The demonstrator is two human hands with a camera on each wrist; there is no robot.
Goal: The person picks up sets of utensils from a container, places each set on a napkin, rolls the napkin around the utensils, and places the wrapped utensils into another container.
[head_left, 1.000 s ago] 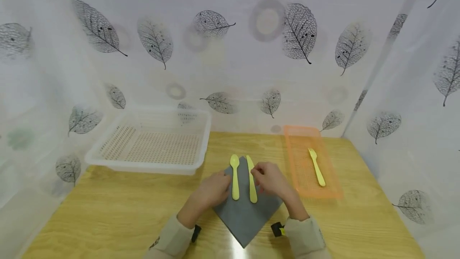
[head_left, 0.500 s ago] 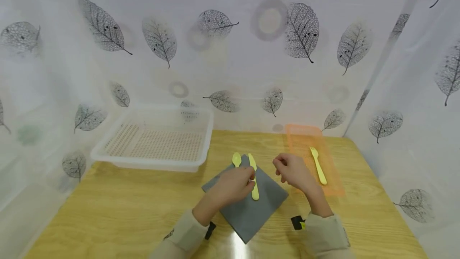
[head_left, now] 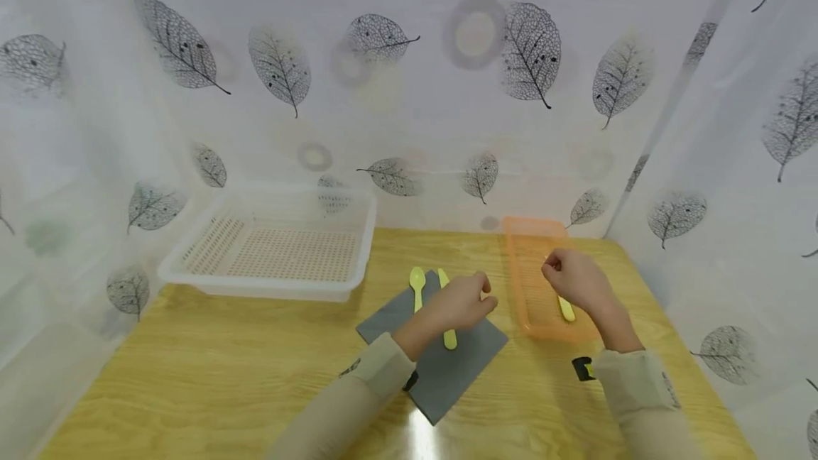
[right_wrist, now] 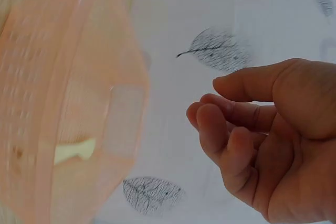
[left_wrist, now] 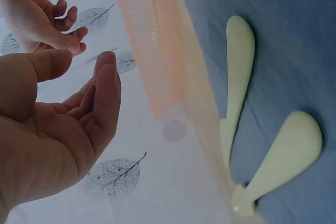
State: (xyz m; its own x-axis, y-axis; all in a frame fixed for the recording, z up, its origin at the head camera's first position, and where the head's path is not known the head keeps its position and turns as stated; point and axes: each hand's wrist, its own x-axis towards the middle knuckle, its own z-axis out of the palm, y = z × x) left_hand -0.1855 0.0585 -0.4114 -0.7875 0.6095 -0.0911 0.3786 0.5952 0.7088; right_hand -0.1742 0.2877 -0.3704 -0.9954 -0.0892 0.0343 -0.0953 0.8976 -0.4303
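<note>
A yellow spoon (head_left: pixel 417 281) and a yellow knife (head_left: pixel 450 339) lie side by side on a folded grey cloth (head_left: pixel 441 385). Over the cloth and the knife reaches my left hand (head_left: pixel 459 302), fingers loosely bent and thumb apart from them, holding nothing (left_wrist: pixel 58 114). Farther right, my right hand (head_left: pixel 580 281) hangs above the orange basket (head_left: pixel 527 318). Its fingers are loosely curled with nothing between them. Below it, a yellow fork (head_left: pixel 566 309) lies in that basket, its upper part hidden by the hand in the head view.
A large white basket (head_left: pixel 255 286) stands at the back left of the wooden table (head_left: pixel 224 368). Behind the table hangs a white curtain (head_left: pixel 409 112) with a leaf print, which continues along both sides.
Both hands have moved right: the left from beside the spoon across the cloth, the right from near the knife to over the orange basket. Spoon, knife and fork stay in place.
</note>
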